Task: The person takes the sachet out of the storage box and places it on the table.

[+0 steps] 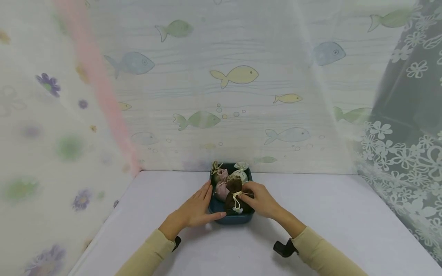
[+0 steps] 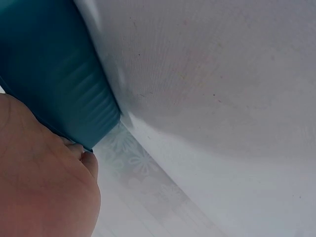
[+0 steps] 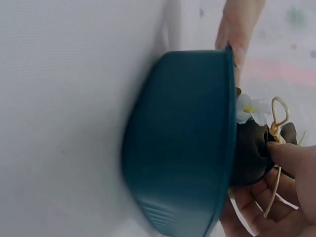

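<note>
A teal plastic basin stands on the white table, holding several small drawstring pouches. My right hand grips a dark brown pouch near its tied neck; in the right wrist view the thumb presses on the brown pouch just above the basin's rim. A white flower and a cream cord hang from it. My left hand lies along the basin's left side, fingers straight, thumb at the near rim. Behind the brown pouch sit a pink pouch and a white pouch.
White table surrounds the basin. Sheer curtains with printed fish rise at the table's back edge, a flowered curtain on the left and a lace one on the right. A black wrist mount sits under the right forearm.
</note>
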Demonstrator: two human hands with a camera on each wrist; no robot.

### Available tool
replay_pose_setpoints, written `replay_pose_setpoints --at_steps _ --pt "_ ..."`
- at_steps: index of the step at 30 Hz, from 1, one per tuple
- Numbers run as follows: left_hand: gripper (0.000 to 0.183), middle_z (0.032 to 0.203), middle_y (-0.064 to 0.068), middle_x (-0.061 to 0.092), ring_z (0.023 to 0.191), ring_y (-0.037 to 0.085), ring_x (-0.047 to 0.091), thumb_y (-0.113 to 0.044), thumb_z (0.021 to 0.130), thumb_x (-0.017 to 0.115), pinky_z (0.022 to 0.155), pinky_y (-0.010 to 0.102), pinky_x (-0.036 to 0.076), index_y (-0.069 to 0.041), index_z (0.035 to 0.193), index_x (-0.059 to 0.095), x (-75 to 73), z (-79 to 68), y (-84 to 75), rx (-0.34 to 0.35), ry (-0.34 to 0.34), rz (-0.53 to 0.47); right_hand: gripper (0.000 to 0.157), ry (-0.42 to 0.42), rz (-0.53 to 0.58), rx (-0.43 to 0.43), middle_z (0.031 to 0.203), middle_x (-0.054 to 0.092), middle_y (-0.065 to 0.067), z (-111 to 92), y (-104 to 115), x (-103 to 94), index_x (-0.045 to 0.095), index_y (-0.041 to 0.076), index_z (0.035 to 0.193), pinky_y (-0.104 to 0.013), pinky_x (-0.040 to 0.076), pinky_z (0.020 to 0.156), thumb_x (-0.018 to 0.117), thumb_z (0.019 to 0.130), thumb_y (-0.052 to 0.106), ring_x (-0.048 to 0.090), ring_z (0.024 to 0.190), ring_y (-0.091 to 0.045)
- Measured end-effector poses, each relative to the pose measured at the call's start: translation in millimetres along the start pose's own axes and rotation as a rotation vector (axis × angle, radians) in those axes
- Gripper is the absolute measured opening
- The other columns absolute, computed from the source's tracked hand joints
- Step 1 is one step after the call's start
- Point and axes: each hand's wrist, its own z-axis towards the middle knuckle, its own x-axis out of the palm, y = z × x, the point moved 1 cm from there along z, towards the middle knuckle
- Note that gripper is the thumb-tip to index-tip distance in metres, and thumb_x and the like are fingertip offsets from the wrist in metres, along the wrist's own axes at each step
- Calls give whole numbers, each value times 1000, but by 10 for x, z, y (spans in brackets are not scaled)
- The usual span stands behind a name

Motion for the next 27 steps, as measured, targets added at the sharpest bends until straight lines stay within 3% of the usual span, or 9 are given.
replay_pose_setpoints --at_steps 16,27 --pt "118 172 15 -3 158 29 3 -86 90 40 125 48 18 1 163 9 -31 -18 -21 -2 7 -25 7 -46 48 5 103 67 -5 3 113 -298 68 5 105 -45 59 88 68 98 5 66 99 -22" --pt "118 172 16 -3 158 30 3 -85 90 40 125 49 17 1 163 9 -25 -22 -18 10 2 -42 8 -75 8 10 103 68 -6 -35 105 -514 68 5 107 -48 59 89 67 99 6 67 100 -25"
